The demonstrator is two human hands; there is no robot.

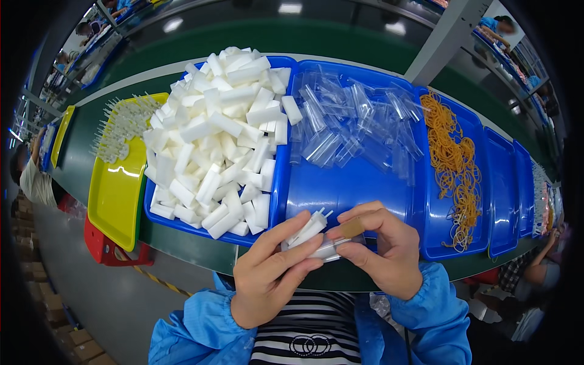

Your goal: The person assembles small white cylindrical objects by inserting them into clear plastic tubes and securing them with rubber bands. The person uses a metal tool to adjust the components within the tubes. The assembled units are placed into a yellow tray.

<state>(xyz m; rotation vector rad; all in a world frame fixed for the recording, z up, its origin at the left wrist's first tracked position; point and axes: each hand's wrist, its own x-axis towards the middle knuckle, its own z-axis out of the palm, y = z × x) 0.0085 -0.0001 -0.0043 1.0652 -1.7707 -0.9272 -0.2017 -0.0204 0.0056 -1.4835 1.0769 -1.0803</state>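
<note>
My left hand [271,274] is closed around a white foam block [310,230] with thin white prongs sticking up at its far end. Against it lies a clear plastic sleeve [333,248], partly covered by fingers. My right hand [386,250] pinches the sleeve's right end between thumb and fingers. A tan patch [351,229] shows at the right fingertips; whether it is a finger wrap or a separate piece is unclear. Both hands are over the near table edge, in front of a blue tray [316,191] with loose clear plastic sleeves [340,121] in its far half.
A heap of white foam blocks [225,134] overfills the left blue tray. Further left, a yellow tray [112,194] holds small white prongs [125,121]. Yellow rubber bands [453,158] lie in a right blue tray. A metal post [444,42] rises behind; a red stool [100,243] stands lower left.
</note>
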